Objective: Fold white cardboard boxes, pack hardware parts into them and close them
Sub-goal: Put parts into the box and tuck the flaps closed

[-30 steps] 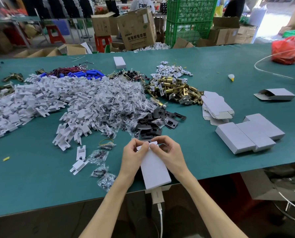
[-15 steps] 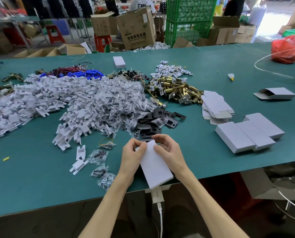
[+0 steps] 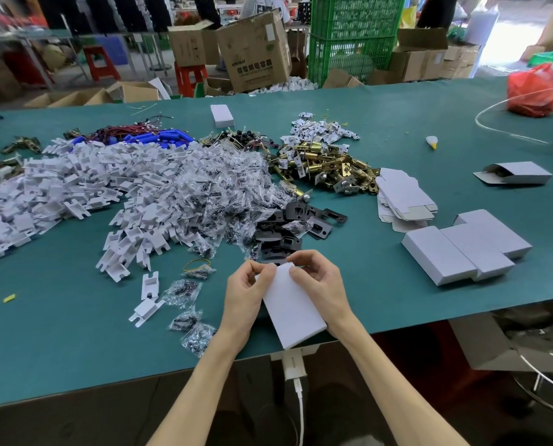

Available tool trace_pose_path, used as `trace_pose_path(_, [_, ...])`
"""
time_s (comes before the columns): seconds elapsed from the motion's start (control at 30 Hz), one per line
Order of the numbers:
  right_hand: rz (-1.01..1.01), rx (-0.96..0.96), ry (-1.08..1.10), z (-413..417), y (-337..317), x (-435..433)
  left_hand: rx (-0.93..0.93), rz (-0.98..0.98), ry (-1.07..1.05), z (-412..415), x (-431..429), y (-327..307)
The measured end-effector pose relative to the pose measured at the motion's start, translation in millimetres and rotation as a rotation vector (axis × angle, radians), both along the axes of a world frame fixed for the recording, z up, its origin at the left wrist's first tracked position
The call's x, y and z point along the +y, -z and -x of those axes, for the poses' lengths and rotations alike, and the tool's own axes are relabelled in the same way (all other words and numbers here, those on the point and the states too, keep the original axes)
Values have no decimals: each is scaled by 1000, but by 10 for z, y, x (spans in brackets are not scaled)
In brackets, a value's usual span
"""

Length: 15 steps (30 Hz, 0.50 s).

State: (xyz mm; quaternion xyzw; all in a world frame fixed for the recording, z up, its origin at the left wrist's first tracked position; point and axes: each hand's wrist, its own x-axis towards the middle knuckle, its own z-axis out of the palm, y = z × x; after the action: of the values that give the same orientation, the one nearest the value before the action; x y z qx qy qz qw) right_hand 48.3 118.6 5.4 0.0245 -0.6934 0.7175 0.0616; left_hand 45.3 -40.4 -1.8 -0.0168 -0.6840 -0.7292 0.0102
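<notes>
At the near edge of the green worktop [image 3: 75,342], a white cardboard box [image 3: 292,307] is held lengthwise, its near end overhanging the edge. Its far end is pinched from both sides: the left hand [image 3: 246,294] is curled round the far left corner, and the right hand [image 3: 317,284] is curled round the far right corner. The fingertips of the two hands are close together over the end flap. The closing step is judged to be in hand. Whether the flap is fully tucked cannot be told, since it is hidden by the fingers. What the box contains cannot be seen.

The next move is judged to call for the flap to be pressed home. The box would then be set with the three closed boxes [image 3: 461,249] lying together to the right.

Just left of the hands, small clear bags of screws [image 3: 185,291] and two loose white plastic parts [image 3: 146,297] are scattered. Just beyond the hands, black metal plates [image 3: 288,233] are heaped. Farther off, a stack of flat box blanks [image 3: 400,201] lies beside a pile of brass latches [image 3: 329,165]. A broad pile of bagged hardware [image 3: 204,194] is spread to the left. An open-ended box [image 3: 516,173] lies at the far right.
</notes>
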Motion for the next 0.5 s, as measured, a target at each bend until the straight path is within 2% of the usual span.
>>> trace_pose_path(0.5, [6, -56, 62, 15, 39, 21, -12, -7, -28, -7, 21, 32])
